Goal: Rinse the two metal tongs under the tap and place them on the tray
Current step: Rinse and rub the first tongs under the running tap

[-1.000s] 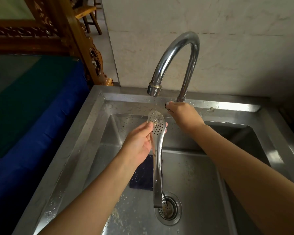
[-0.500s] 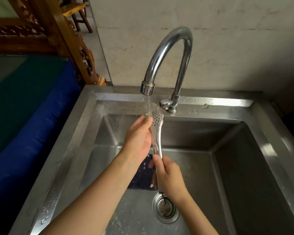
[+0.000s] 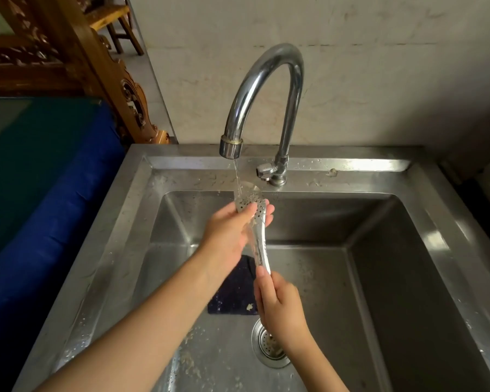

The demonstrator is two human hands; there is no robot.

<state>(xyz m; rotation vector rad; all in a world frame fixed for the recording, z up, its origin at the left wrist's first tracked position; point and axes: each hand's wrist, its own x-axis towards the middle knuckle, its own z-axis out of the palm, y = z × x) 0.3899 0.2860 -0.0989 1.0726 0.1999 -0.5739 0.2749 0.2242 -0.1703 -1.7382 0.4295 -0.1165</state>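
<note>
Soft, dimmish light for you here: glare streaks the sink rim (image 3: 379,164) and tap (image 3: 246,94), right basin wall falls dark, frame edges bow outward.

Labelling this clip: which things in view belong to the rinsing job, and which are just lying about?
In the job: tongs, tap, running water, sink, left hand and right hand gripping the tongs.
Lying about: dark pad in the basin, drain strainer, blue cover, carved wood frame.

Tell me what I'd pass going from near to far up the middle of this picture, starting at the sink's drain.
Drain → right hand gripping the tongs → left hand holding their holed end → tap → wall.
</note>
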